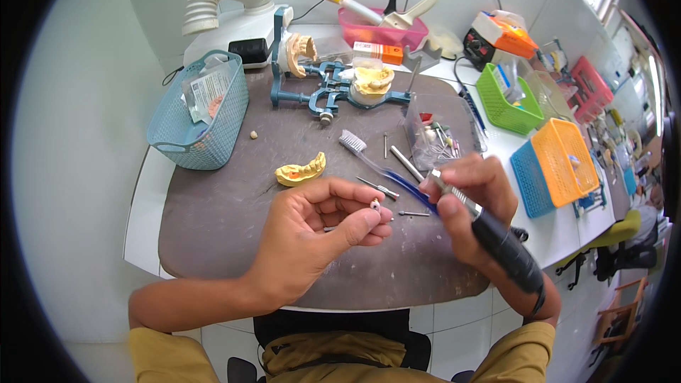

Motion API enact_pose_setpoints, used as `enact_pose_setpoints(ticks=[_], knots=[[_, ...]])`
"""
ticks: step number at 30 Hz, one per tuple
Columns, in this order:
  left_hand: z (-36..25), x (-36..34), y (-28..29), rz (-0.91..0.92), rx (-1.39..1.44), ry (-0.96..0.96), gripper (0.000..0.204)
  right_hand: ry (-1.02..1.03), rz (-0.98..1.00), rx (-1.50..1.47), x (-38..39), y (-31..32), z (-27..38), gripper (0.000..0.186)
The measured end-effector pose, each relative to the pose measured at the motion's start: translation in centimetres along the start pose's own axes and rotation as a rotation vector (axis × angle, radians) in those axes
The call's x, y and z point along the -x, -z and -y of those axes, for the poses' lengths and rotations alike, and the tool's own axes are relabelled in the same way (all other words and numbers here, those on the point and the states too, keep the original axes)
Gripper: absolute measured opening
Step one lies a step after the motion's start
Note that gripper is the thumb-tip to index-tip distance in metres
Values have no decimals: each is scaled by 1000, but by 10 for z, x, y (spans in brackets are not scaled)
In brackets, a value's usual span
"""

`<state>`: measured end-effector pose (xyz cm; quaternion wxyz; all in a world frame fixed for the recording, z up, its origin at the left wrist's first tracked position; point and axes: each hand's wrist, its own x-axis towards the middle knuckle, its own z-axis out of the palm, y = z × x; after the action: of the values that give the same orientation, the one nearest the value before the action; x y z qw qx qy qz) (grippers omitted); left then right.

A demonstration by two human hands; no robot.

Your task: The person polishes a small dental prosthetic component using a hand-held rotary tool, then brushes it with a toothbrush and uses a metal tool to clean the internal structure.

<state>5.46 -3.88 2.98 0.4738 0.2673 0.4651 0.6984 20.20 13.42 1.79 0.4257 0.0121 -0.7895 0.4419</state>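
My left hand (312, 234) is closed in a pinch on a small pale dental crown (375, 205) at the middle of the mat. My right hand (468, 206) grips a black and silver rotary handpiece (500, 247), with its cord end toward me; whether a bur is fitted is unclear. Behind my left hand lies a yellow dental cast section (294, 174). A blue-handled toothbrush (353, 143) and several metal burs and instruments (413, 214) lie around and behind my hands. A small tooth-coloured piece (253, 135) sits alone farther left.
A blue basket (163, 145) stands at left. At the back are a blue articulator (312, 99) with plaster casts and a pink bin (376, 32). A clear box (443, 135) of burs, a green basket (511, 110) and orange and blue baskets (553, 170) line the right.
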Motion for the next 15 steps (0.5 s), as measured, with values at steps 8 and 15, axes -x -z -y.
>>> enact_pose_setpoints(ticks=[8, 15], knots=[[27, 47, 7, -135, -131, -338, 14, -331, -132, -179, 14, -6, 52, 19], [45, 59, 6, -62, -47, -291, 16, -120, -345, -214, 70, -81, 54, 22]])
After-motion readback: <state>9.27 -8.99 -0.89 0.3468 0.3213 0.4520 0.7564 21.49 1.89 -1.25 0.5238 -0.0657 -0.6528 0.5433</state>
